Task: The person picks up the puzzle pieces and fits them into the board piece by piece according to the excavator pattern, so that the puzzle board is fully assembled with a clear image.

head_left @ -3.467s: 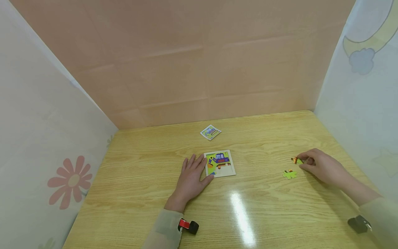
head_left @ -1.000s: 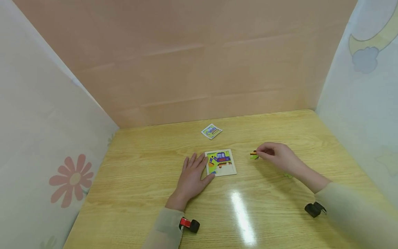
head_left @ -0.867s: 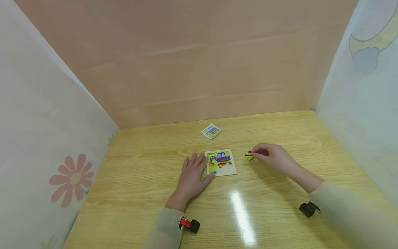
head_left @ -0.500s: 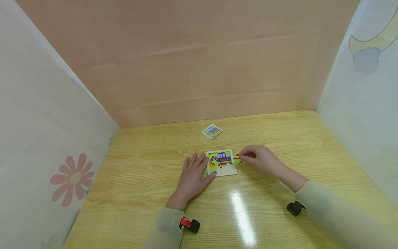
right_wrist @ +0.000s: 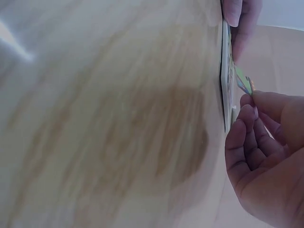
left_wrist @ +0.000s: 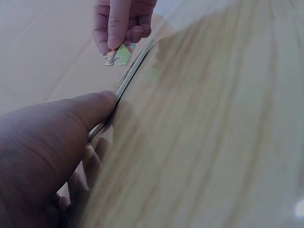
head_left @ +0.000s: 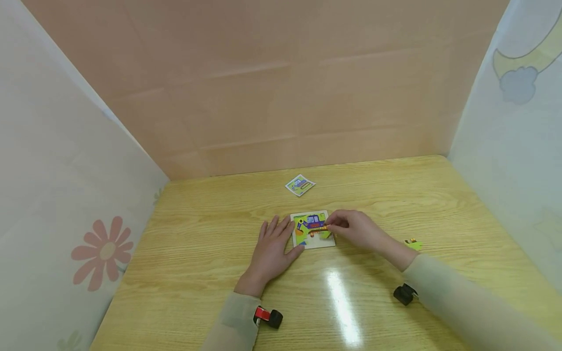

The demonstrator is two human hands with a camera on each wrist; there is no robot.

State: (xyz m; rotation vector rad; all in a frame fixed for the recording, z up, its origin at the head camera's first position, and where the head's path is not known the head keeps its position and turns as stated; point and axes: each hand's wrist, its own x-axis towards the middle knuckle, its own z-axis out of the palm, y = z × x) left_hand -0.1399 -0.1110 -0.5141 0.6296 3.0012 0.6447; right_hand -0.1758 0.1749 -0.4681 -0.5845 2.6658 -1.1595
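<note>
A square puzzle board (head_left: 317, 244) with a pale border and a blue excavator picture lies mid-table; its lower right part shows bare backing. My left hand (head_left: 271, 251) rests along the board's left edge with its fingers straight, the thumb at the near left corner. Between thumb and forefinger my right hand (head_left: 354, 229) pinches a green and orange puzzle piece (left_wrist: 124, 54). This piece is close over the right side of the board, seen above its edge in both wrist views. Another green puzzle piece (head_left: 413, 244) lies on the table at the right, partly behind the right forearm.
A small card (head_left: 300, 185) with the same excavator picture lies behind the board. The wooden table (head_left: 210, 214) is enclosed by a tan back wall (head_left: 263, 97) and pale side walls with flower and moon prints.
My right hand has picked up the puzzle piece at the right and carried it left to the board. The other piece at the right stays in place. My left hand holds its position.
</note>
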